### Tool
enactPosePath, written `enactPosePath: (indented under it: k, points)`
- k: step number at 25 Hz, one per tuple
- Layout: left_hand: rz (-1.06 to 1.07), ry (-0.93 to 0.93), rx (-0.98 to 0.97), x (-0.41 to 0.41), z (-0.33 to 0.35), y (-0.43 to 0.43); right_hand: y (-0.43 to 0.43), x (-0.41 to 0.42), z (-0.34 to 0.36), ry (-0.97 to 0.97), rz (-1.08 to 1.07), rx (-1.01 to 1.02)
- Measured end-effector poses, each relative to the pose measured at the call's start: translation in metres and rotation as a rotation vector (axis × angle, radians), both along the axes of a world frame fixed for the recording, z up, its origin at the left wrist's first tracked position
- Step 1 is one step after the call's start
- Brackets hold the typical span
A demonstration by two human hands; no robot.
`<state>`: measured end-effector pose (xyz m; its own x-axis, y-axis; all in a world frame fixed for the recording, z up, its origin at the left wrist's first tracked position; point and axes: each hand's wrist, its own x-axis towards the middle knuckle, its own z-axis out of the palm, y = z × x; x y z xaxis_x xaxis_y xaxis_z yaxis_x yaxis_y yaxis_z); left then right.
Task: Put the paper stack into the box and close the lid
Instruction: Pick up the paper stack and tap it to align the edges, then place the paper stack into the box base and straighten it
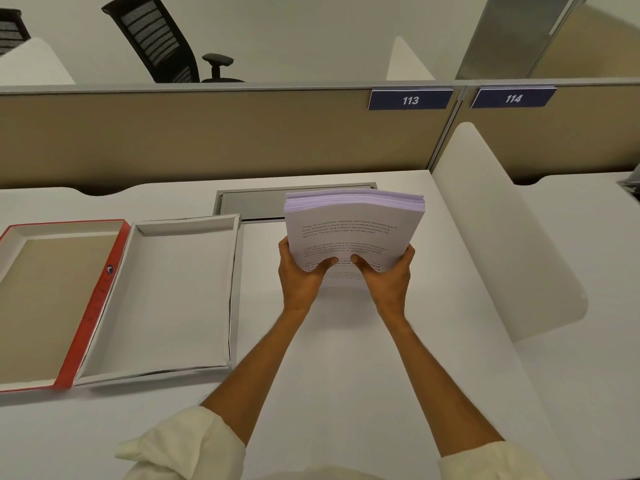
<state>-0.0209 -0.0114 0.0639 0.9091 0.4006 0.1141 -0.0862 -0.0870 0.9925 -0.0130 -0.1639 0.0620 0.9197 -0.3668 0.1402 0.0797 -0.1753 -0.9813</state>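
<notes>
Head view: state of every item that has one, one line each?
paper stack: lifted off the desk, tilted up, gripped at its near edge
left hand: shut on paper stack
right hand: shut on paper stack
box: open, empty, flat on the desk
lid: off, inside up, beside the box on its left
desk cable hatch: closed

A white laminate desk (346,375) meets a tan fabric partition (207,133) carrying two navy number plates, 113 (410,99) and 114 (513,98); a grey rectangular cable hatch (252,202) is set into the desk's far edge; a white curved side divider (502,237) stands at right; beyond, a black mesh-backed office chair (162,43).
</notes>
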Motion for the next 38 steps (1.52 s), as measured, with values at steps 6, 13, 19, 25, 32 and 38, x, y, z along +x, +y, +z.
enactPosePath:
  k: [6,13,19,25,32,38]
  points:
    - [0.045,0.013,-0.029,0.004,-0.002,-0.007,0.007,0.001,-0.002,-0.019,-0.06,0.044]
    - [0.063,0.036,-0.034,0.008,-0.002,-0.008,0.012,0.001,0.0,0.002,-0.097,0.028]
    - [0.085,0.056,-0.024,0.01,0.013,-0.007,0.016,0.006,0.011,0.028,-0.126,0.007]
    - [0.103,0.133,0.091,0.017,0.046,0.014,0.032,0.018,0.047,0.156,-0.102,-0.129]
    - [0.101,0.368,0.315,0.014,0.061,0.06,0.064,0.023,0.066,0.41,-0.006,-0.423]
    - [0.031,0.512,0.447,0.002,0.053,0.121,0.114,0.011,0.062,0.532,0.139,-0.486]
